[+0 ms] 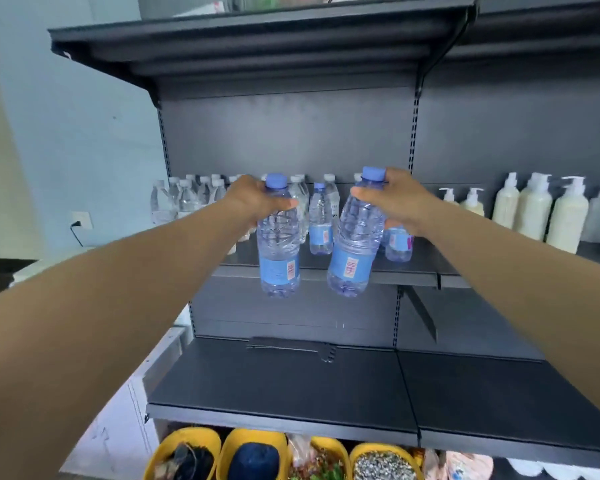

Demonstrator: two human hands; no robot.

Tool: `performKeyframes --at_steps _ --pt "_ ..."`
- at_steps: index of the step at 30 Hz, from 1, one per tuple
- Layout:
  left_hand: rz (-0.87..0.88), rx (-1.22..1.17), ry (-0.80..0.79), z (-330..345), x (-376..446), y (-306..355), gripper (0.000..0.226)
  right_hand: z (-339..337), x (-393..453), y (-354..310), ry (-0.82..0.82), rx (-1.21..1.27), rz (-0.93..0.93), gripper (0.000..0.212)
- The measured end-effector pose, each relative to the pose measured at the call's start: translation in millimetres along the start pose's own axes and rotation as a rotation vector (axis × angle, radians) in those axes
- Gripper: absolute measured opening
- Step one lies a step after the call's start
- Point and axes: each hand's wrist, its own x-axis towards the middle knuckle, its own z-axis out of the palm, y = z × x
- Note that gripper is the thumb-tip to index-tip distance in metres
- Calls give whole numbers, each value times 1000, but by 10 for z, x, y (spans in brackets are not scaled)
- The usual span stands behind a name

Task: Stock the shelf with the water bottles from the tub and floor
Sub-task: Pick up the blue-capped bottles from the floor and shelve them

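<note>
Currently two bottles are held by their necks, the left hand (257,199) gripping one bottle (278,237) upright and the right hand (400,202) gripping a tilted bottle (355,237), each hanging below its grip, the shelf (326,271) just beyond.

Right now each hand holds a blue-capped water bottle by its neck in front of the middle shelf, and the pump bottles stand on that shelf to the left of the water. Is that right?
Not quite. The head view shows the pump bottles to the right of the water on the middle shelf, not the left. The rest holds: the left hand and the right hand each grip a blue-capped bottle, the left bottle and the right bottle, by the neck.
</note>
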Motion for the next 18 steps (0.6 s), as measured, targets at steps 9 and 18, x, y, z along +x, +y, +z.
performKeyframes --at_steps 9,18 --pt "-19 18 104 -8 1382 -578 55 823 1491 277 -8 26 -47 42" --pt "-79 -30 0 178 2563 -1302 42 1761 2533 943 50 -157 18 34"
